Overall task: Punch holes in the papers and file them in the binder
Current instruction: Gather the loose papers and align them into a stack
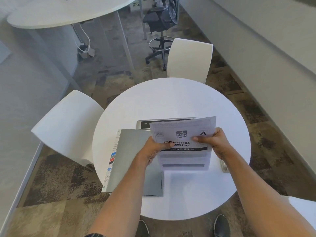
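Note:
I hold a stack of printed papers (183, 142) upright above the round white table (171, 100); the front page shows a logo, a bold heading and a large letter A. My left hand (152, 149) grips the stack's left edge and my right hand (216, 142) grips its right edge, thumb on the front page. A closed grey binder (131, 151) with a labelled spine lies flat on the table's left side, partly under my left forearm. Behind the papers lies a silver-grey hole punch (145, 124), mostly hidden by them.
Two white chairs stand at the table, one at the left (68, 124) and one at the far side (189, 59). A small flat object (224, 166) lies near the table's right edge. A black office chair (162, 19) and a larger white table (68, 11) stand farther back. My shoes show below.

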### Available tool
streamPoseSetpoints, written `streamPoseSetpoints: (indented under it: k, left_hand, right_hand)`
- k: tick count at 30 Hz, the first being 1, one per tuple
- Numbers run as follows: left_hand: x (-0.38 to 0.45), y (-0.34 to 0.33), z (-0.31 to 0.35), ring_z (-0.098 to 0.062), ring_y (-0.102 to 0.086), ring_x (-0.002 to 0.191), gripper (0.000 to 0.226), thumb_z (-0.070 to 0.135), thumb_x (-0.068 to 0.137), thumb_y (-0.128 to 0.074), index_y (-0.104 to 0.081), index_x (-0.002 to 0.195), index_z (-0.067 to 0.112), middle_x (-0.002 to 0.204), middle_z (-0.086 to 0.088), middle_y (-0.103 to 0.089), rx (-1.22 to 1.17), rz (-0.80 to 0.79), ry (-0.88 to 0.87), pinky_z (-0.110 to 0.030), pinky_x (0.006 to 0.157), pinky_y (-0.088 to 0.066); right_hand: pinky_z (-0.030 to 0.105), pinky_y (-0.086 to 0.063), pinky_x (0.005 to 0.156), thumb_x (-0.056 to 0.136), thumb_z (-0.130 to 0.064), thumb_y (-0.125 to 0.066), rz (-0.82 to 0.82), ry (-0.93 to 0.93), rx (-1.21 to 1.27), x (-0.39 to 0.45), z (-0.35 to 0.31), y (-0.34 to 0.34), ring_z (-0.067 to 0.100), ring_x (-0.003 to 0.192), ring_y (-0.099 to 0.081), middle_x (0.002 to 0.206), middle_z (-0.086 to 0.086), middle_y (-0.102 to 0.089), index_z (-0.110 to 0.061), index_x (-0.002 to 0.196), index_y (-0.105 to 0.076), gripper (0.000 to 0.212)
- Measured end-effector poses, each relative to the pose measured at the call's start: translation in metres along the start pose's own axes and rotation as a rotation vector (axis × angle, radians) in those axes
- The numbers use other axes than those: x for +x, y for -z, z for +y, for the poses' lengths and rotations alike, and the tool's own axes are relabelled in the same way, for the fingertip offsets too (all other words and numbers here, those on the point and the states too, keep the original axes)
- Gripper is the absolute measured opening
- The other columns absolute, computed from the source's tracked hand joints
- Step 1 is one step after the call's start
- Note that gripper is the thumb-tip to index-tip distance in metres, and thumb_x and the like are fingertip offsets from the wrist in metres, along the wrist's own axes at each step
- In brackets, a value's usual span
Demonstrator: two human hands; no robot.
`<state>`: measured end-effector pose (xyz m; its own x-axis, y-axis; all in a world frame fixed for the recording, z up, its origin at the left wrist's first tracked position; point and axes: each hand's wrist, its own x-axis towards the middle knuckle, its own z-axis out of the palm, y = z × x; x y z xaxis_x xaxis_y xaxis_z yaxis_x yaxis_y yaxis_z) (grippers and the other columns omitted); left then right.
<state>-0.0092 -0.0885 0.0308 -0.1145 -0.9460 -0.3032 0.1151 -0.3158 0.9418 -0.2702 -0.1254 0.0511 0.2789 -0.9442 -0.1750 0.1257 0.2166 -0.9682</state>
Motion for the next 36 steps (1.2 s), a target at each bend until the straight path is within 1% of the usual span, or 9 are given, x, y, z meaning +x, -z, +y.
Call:
streamPoseSetpoints:
  k: [6, 10, 13, 15, 17, 24, 27, 31, 36]
  left_hand:
    - [-0.007, -0.003, 0.000, -0.031, -0.068, 0.117, 0.059, 0.001, 0.064, -0.088, -0.071, 0.120, 0.009, 0.120, -0.016, -0.074, 0.001, 0.033, -0.047, -0.045, 0.100, -0.055]
    - [-0.012, -0.004, -0.028, -0.025, -0.072, 0.110, 0.051, 0.001, 0.069, -0.090, -0.072, 0.116, 0.010, 0.113, -0.010, -0.077, 0.079, 0.105, 0.090, -0.047, 0.102, -0.054]
    - [-0.014, -0.007, -0.040, -0.020, -0.074, 0.102, 0.038, 0.001, 0.072, -0.088, -0.074, 0.103, 0.019, 0.099, 0.001, -0.079, 0.121, 0.142, 0.161, -0.028, 0.088, -0.059]
    - [-0.013, -0.011, -0.039, -0.013, -0.074, 0.091, 0.035, 0.001, 0.073, -0.087, -0.073, 0.096, 0.023, 0.091, 0.008, -0.078, 0.127, 0.150, 0.172, -0.019, 0.077, -0.057]
    - [-0.011, -0.013, -0.035, -0.006, -0.073, 0.086, 0.034, 0.001, 0.074, -0.087, -0.073, 0.094, 0.024, 0.088, 0.010, -0.078, 0.126, 0.164, 0.153, -0.021, 0.080, -0.058]
    - [0.004, -0.012, 0.002, -0.030, -0.073, 0.107, 0.053, 0.006, 0.066, -0.092, -0.073, 0.115, 0.006, 0.111, -0.012, -0.077, 0.025, 0.177, 0.019, -0.047, 0.095, -0.057]
    - [0.005, -0.011, 0.009, -0.027, -0.073, 0.109, 0.055, 0.006, 0.066, -0.092, -0.072, 0.118, 0.006, 0.112, -0.010, -0.077, 0.068, 0.145, -0.002, -0.044, 0.095, -0.057]
    - [-0.002, -0.013, 0.006, -0.020, -0.074, 0.106, 0.049, 0.001, 0.070, -0.089, -0.074, 0.116, 0.007, 0.110, -0.006, -0.078, 0.102, 0.105, -0.005, -0.032, 0.089, -0.060]
    - [-0.005, -0.015, -0.007, -0.016, -0.074, 0.099, 0.044, -0.003, 0.069, -0.089, -0.076, 0.108, 0.013, 0.106, -0.006, -0.079, 0.114, 0.105, -0.023, -0.026, 0.083, -0.060]
  right_hand:
    - [0.032, -0.063, 0.074, 0.067, 0.013, -0.082, -0.025, 0.063, 0.003, -0.007, 0.001, 0.002, 0.020, 0.082, -0.077, 0.088, 0.008, -0.081, -0.012, 0.077, -0.084, 0.027]
    - [0.031, -0.063, 0.078, 0.074, 0.014, -0.082, 0.014, -0.062, -0.083, -0.014, 0.034, 0.010, 0.029, 0.096, -0.077, 0.099, 0.014, -0.080, 0.000, 0.095, -0.081, 0.025]
    - [0.035, -0.063, 0.087, 0.075, 0.006, -0.086, 0.033, -0.140, -0.147, -0.017, 0.056, 0.014, 0.030, 0.102, -0.076, 0.105, 0.014, -0.080, 0.004, 0.106, -0.077, 0.033]
    - [0.032, -0.063, 0.082, 0.073, 0.001, -0.090, 0.063, -0.136, -0.151, -0.019, 0.060, 0.015, 0.029, 0.101, -0.076, 0.104, 0.012, -0.080, -0.001, 0.105, -0.078, 0.034]
    - [0.029, -0.062, 0.076, 0.072, 0.001, -0.089, 0.083, -0.123, -0.120, -0.019, 0.056, 0.016, 0.030, 0.098, -0.077, 0.101, 0.012, -0.081, 0.000, 0.100, -0.079, 0.030]
    - [0.030, -0.061, 0.079, 0.078, 0.004, -0.083, 0.066, -0.073, -0.095, -0.016, 0.034, 0.017, 0.023, 0.096, -0.077, 0.105, 0.011, -0.080, 0.002, 0.105, -0.078, 0.028]
    - [0.035, -0.064, 0.082, 0.080, 0.005, -0.081, 0.128, -0.033, -0.031, -0.016, 0.034, 0.016, 0.026, 0.095, -0.078, 0.105, 0.014, -0.080, 0.004, 0.106, -0.077, 0.026]
    - [0.024, -0.060, 0.073, 0.079, 0.007, -0.081, 0.151, 0.024, 0.020, -0.018, 0.033, 0.013, 0.019, 0.090, -0.077, 0.101, 0.010, -0.081, 0.003, 0.105, -0.077, 0.026]
    - [0.025, -0.061, 0.079, 0.067, -0.002, -0.086, 0.122, 0.000, 0.009, -0.018, 0.044, 0.018, 0.020, 0.093, -0.077, 0.102, 0.010, -0.081, -0.001, 0.099, -0.079, 0.033]
